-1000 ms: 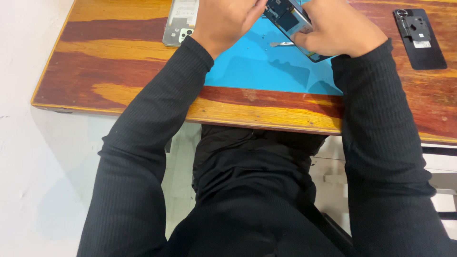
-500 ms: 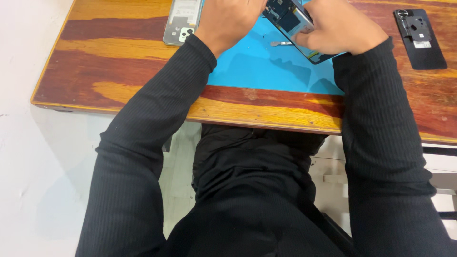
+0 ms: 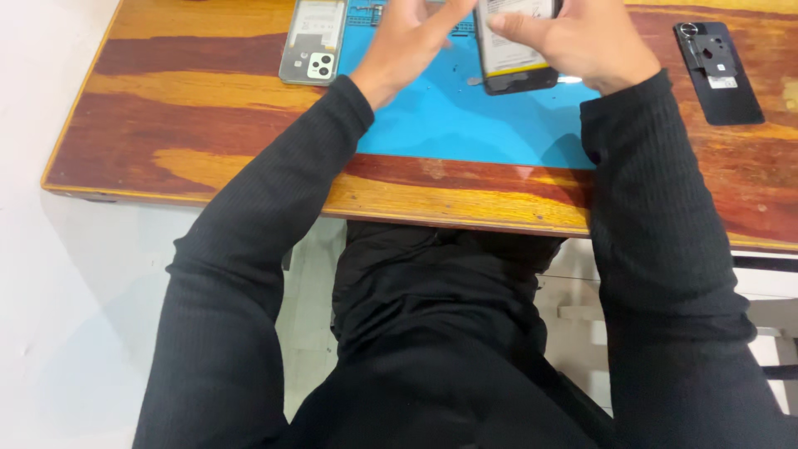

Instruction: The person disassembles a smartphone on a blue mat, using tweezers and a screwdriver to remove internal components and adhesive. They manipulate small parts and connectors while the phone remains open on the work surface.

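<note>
Your right hand (image 3: 586,41) has its grip clamped on the opened phone (image 3: 514,51), held tilted above the blue mat (image 3: 465,125) on the surface (image 3: 191,91). Your left hand (image 3: 411,41) is just beside it, fingers apart. A clear back cover (image 3: 313,41) lies left, a dark cover (image 3: 719,73) right.

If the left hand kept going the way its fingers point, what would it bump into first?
Probably the opened phone held in the right hand. The left hand points up and right toward it; depth is hard to judge.
</note>
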